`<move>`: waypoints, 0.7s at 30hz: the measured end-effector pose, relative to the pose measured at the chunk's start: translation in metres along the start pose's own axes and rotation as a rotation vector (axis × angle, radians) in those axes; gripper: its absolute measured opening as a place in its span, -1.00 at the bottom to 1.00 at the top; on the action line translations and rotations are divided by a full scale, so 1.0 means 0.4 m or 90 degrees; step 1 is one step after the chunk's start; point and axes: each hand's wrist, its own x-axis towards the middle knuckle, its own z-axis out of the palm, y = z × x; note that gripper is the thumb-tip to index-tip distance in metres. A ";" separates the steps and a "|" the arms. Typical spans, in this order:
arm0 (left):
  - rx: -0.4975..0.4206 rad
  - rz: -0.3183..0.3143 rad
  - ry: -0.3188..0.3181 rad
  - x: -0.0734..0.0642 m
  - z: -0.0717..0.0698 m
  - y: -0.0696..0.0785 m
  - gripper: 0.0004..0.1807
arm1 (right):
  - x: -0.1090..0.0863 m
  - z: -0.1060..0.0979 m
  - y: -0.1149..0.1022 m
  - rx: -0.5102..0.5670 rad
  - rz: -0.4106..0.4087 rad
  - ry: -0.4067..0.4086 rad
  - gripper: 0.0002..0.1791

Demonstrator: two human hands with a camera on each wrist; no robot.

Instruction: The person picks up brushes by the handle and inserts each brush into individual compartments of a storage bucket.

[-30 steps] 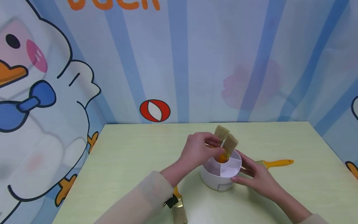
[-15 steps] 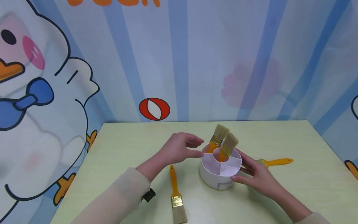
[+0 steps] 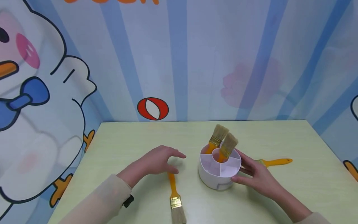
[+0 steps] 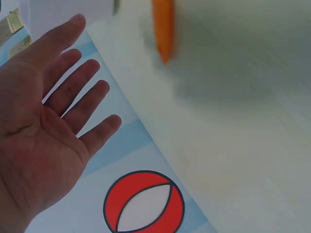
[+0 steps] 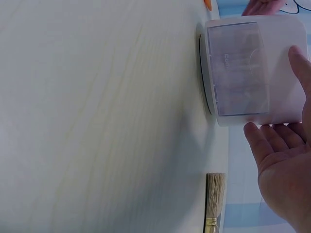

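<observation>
A round white divided organizer stands on the table. One paintbrush leans bristles-up in its back left compartment, another paintbrush in its center cup. My right hand holds the organizer's right side, thumb at the front and fingers behind; the right wrist view shows thumb and fingertips on its wall. My left hand hangs with spread fingers and nothing in it, over the handle end of a third paintbrush. That brush lies with its bristles toward me; its orange handle tip is near the left hand.
Another paintbrush lies right of the organizer, its bristles hidden behind the right hand in the head view but visible as bristles in the right wrist view. A printed backdrop rises behind the table's back edge.
My left hand has let go of the brush in the back left compartment and moved left and down to the lying brush. My right hand stays on the organizer.
</observation>
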 end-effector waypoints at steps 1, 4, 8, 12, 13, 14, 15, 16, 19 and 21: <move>0.015 0.001 -0.006 -0.007 0.003 -0.008 -0.42 | 0.000 0.000 0.000 0.001 0.001 0.000 0.04; 0.056 0.012 -0.020 -0.025 0.016 -0.029 -0.39 | -0.001 0.000 0.001 0.002 -0.001 0.000 0.03; 0.117 0.045 -0.032 -0.043 0.035 -0.045 -0.37 | -0.001 0.000 0.001 0.004 -0.007 -0.001 0.03; 0.165 0.082 -0.038 -0.055 0.059 -0.052 -0.37 | -0.001 -0.001 0.001 0.001 -0.010 0.000 0.03; 0.169 0.087 -0.039 -0.057 0.065 -0.054 -0.37 | -0.001 -0.001 0.001 0.000 -0.010 0.001 0.03; 0.168 0.089 -0.040 -0.060 0.071 -0.055 -0.37 | -0.001 -0.001 0.000 0.001 -0.009 0.001 0.03; 0.172 0.091 -0.041 -0.061 0.077 -0.056 -0.38 | -0.001 -0.001 0.000 0.000 -0.007 0.001 0.03; 0.174 0.090 -0.042 -0.062 0.083 -0.057 -0.39 | -0.002 -0.001 0.000 -0.001 -0.004 0.000 0.03; 0.183 0.109 -0.037 -0.067 0.096 -0.057 -0.43 | -0.002 -0.001 -0.002 -0.002 0.002 -0.001 0.03; 0.197 0.130 -0.030 -0.070 0.101 -0.057 -0.48 | -0.002 -0.002 -0.004 -0.007 0.005 0.000 0.04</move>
